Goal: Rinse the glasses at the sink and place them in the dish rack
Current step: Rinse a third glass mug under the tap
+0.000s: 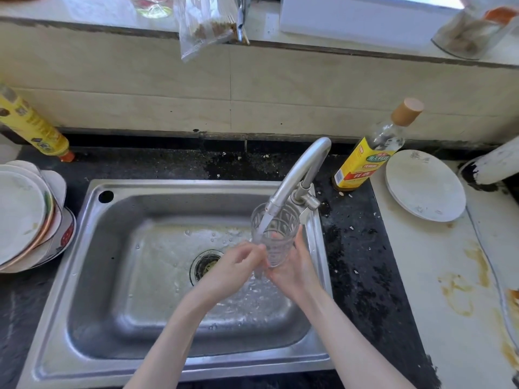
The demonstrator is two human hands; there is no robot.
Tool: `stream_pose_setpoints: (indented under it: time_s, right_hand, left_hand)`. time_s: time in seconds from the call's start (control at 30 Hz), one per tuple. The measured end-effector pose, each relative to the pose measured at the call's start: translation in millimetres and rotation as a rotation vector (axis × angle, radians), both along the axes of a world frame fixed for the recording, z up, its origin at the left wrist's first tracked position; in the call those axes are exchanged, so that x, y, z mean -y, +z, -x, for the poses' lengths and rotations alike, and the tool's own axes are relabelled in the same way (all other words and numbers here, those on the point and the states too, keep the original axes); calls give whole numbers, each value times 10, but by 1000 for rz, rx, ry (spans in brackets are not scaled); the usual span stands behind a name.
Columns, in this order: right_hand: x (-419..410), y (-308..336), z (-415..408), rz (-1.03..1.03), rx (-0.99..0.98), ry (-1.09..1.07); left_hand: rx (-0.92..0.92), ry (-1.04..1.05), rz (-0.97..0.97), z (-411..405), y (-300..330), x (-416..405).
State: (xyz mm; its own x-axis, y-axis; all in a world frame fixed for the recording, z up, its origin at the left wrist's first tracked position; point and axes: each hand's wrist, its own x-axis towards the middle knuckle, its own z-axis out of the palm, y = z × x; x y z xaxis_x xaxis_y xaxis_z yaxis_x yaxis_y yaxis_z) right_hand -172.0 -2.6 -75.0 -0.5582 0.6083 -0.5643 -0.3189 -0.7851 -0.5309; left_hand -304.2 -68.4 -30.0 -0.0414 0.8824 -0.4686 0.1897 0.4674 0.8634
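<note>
The left hand (238,262) curls its fingers against the lower side of the glass (275,234), and the right hand (292,265) wraps the base from the other side, so both hold the one patterned tumbler. It stands roughly upright over the right part of the sink (92,276), mouth up under the spout of the faucet (303,167), with water running into it.

What could go wrong, as I judge it: the glass is wet and held low, near its base, so a slack grip could let it slide down into the steel basin and chip or crack. The rim sits very near the metal spout, and lifting it carelessly could knock glass against tap. Water overflowing the rim may splash onto the dark counter.

Around it, going left to right: a yellow bottle (31,124) leans at the far left against the wall, and below it a stack of plates (25,217) crowds the counter just beside the sink's left edge. The drain (205,262) lies just left of the hands. Right of the faucet stands an oil bottle (368,153) with a tan cap, then a white plate (424,186) on the stained pale counter.

No dish rack shows in view, so I cannot tell which way the glass must travel; the stacked plates on one side and the faucet and oil bottle on the other narrow either path
</note>
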Motion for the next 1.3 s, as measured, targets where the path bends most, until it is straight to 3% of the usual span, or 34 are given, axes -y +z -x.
stream_pose_setpoints:
  time_s: [0.07, 0.2, 0.3, 0.37, 0.57, 0.7, 0.8, 1.0, 1.17, 1.3]
  right_hand:
    - [-40, 17, -17, -33, 24, 29]
    - [-104, 2, -25, -66, 85, 75]
    - [-124, -14, -35, -87, 140, 121]
    - [-126, -2, -20, -115, 201, 148]
    - [-52, 64, -50, -190, 282, 191]
    - [74, 173, -107, -465, 637, 195]
    - [171, 296, -100, -632, 700, 358]
    - [143, 390, 38, -513, 546, 430]
    - [73, 332, 61, -593, 659, 319]
    - [-38, 286, -36, -551, 694, 157]
  left_hand:
    - [-199, -91, -49, 40, 33, -5]
    - [-492, 75, -281, 121, -1, 77]
    - [-772, -131, -656, 145, -96, 83]
    - [-814, -186, -742, 152, -146, 80]
    - [-748, -61, -679, 163, -142, 50]
    - [-753, 32, -613, 129, -172, 77]
    - [-791, 80, -578, 103, -191, 90]
    - [-798, 98, -471, 48, -150, 60]
    - [-586, -11, -301, 94, -95, -24]
    - [-411, -77, -304, 118, -5, -101]
